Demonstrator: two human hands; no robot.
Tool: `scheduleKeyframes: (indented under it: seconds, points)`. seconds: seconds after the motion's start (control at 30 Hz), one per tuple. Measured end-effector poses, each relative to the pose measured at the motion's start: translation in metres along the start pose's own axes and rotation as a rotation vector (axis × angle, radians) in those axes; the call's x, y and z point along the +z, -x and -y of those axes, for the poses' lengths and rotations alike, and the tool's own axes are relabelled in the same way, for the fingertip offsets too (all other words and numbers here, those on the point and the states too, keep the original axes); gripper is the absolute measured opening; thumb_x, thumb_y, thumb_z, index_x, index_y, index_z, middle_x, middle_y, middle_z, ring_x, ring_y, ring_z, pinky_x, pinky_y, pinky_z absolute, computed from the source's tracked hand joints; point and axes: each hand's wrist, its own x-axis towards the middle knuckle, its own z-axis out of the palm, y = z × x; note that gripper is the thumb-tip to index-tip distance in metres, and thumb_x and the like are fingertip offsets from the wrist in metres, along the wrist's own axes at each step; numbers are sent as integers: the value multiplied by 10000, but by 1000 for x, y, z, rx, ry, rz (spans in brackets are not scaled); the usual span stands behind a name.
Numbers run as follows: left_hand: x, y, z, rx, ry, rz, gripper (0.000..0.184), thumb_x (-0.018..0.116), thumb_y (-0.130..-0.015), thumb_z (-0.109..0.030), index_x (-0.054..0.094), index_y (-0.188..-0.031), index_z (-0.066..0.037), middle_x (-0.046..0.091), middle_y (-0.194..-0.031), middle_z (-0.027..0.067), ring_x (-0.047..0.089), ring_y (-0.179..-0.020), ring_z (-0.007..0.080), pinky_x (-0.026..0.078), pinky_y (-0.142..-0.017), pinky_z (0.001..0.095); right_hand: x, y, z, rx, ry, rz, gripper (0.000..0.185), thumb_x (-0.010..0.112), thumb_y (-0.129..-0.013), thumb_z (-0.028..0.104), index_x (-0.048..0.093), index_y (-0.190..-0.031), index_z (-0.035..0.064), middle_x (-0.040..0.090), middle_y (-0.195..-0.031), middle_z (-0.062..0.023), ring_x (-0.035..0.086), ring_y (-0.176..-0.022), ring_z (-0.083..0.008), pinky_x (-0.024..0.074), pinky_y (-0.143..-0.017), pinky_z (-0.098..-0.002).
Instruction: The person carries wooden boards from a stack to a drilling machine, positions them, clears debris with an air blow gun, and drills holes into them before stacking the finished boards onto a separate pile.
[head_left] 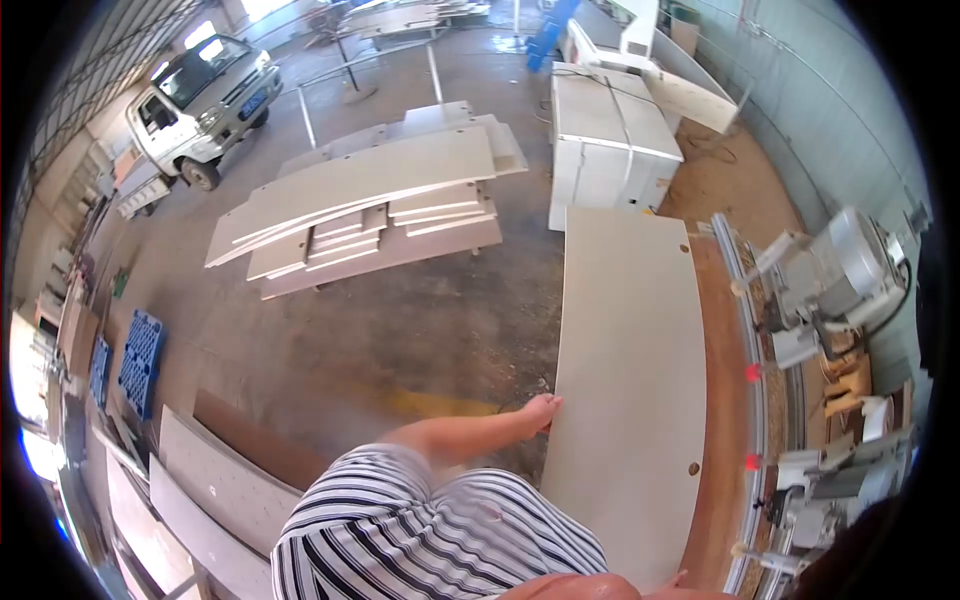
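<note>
A long pale board [630, 330] with round dark holes near its right edge lies on the machine's brown wooden bed [725, 400]. My left hand [543, 410] grips the board's left edge, its fingers curled around it and partly hidden. Only a sliver of my right hand [680, 579] shows at the bottom of the view, close to the board's near end. How its fingers are set cannot be made out.
To the right stands a machine with motor heads [845, 260] along a metal rail [738, 290]. Boards are stacked [370, 185] ahead on the left. A white cabinet [610, 130] is beyond the bed. More panels [225, 480] lean at lower left; a truck [195, 110] is parked farther off.
</note>
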Motion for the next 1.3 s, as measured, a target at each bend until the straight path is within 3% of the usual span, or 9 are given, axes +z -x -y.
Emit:
scheduleKeyframes:
  seconds: [0.27,0.47,0.57,0.63,0.77,0.87,0.93,1.03,1.3]
  points:
    - [-113,18,-12,-40,162,-126,355,392,-929,-328,497,-1065,-18,568,-956,90,583,-816,212,510,-682,370,0,35,128,-86,148,-34,540,316,-918,464,565,-1115,28,605,-1004,-202,580,-886,-381,452,-758,-452]
    - [-277,16,-28,-24,388,-248,376,360,-946,-317,487,-1103,-1,564,-1047,125,579,-925,260,494,-774,408,17,89,284,-243,221,-26,533,309,-925,451,595,-1072,26,620,-953,-204,589,-842,-392,458,-722,-473]
    - [-367,12,-42,4,556,-301,387,337,-957,-334,490,-1055,7,562,-992,121,579,-836,238,516,-682,394,24,114,386,-374,283,7,533,305,-929,444,610,-1051,25,627,-928,-206,594,-820,-398,460,-704,-484]
    - [-411,21,-61,-5,657,-374,384,337,-957,-332,512,-1018,4,571,-969,110,584,-814,224,518,-671,381,56,103,441,-714,27,-181,589,308,-912,495,651,-937,17,631,-818,-210,591,-766,-409,457,-679,-485]
    - [-490,44,-91,43,817,-502,344,346,-956,-323,525,-1008,-33,577,-958,89,583,-797,193,518,-661,366,56,135,599,-952,182,-112,602,302,-904,522,641,-859,27,617,-779,-222,586,-755,-401,453,-682,-467]
    - [-545,48,-102,78,883,-566,281,362,-950,-276,531,-1026,-65,584,-945,78,583,-810,189,515,-658,363,79,156,713,-1051,218,-106,604,285,-906,524,630,-825,35,616,-773,-218,584,-762,-401,446,-705,-470]
    - [-579,43,-113,70,1013,-659,328,320,-965,-322,499,-1097,-81,563,-1059,65,557,-919,222,473,-777,425,102,169,790,-1104,267,-41,647,247,-896,560,624,-798,44,622,-816,-214,585,-823,-393,439,-747,-480]
    - [-618,56,-157,90,1090,-764,286,366,-955,-295,505,-1076,-76,568,-1020,60,566,-888,226,483,-763,435,139,196,901,-1178,289,26,689,218,-879,596,641,-839,53,624,-895,-209,580,-895,-379,429,-794,-487]
    - [-783,-44,-231,69,1199,-995,196,455,-924,-215,527,-1009,-54,576,-960,67,592,-802,218,532,-662,403,226,259,1215,-1420,507,222,679,242,-889,566,653,-940,28,611,-968,-221,564,-959,-388,435,-828,-466]
